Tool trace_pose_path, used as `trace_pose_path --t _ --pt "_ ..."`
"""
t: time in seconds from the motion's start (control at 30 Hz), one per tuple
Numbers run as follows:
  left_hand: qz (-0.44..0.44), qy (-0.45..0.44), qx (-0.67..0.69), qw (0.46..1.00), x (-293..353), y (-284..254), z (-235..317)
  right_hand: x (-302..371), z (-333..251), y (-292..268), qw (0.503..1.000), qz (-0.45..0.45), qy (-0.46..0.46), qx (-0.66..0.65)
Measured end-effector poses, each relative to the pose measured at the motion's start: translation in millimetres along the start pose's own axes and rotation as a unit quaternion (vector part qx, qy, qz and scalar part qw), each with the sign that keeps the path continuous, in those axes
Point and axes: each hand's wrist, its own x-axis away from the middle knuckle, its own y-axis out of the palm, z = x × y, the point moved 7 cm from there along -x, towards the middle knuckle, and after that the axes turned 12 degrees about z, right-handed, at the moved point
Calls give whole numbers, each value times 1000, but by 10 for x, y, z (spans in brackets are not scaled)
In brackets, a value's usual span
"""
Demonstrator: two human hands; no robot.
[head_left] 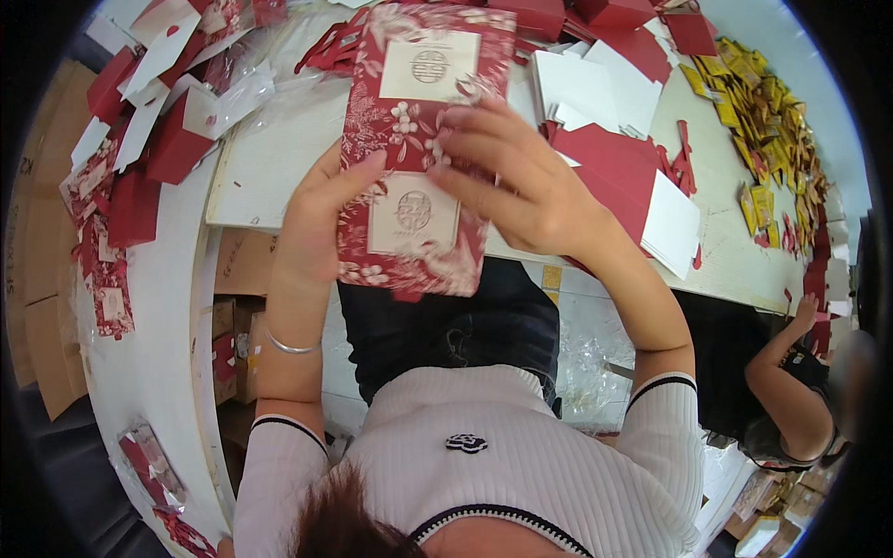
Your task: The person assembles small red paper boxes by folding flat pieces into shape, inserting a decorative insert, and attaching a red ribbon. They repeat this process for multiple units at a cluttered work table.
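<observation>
A red floral-printed flat folded carton (409, 141) with two cream panels is held up in front of me, its long side running away from my body. My left hand (321, 209) grips its left edge, with the thumb on the printed face and the other fingers hidden behind. Across the right part of the same face lies my right hand (521, 177). Its digits are spread apart and slightly blurred, and I see nothing held between them. The carton's lower end is above my lap, and its far part is over the table.
On the white table (256, 177), red boxes (181, 139) pile up at the left. White cards (577, 88) and red sheets (605, 177) lie at the right, beyond them many yellow packets (758, 102). A co-worker's arm (786, 381) shows at far right.
</observation>
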Motion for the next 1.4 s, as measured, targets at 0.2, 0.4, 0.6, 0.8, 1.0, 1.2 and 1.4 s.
trace_pose_path --t 0.2,0.4,0.6,0.8,1.0,1.2,1.4 --pt "142 92 -124 978 258 9 -215 99 28 111 975 -71 202 -61" --pt "235 143 -13 961 319 51 -199 15 -37 30 952 20 242 -187" --pt "178 37 -121 976 -194 -320 -480 946 1150 -1367 856 61 324 399" --pt "162 -4 -255 953 -209 -376 -481 2647 2051 -2161 656 -136 581 462" --pt "213 113 -431 870 68 -636 88 2955 2307 -2088 657 32 721 218" --pt "171 249 -359 883 192 -197 289 1998 2038 -1960 769 94 561 291" --pt "-2 174 -304 937 9 567 62 564 792 -684 734 76 598 -313"
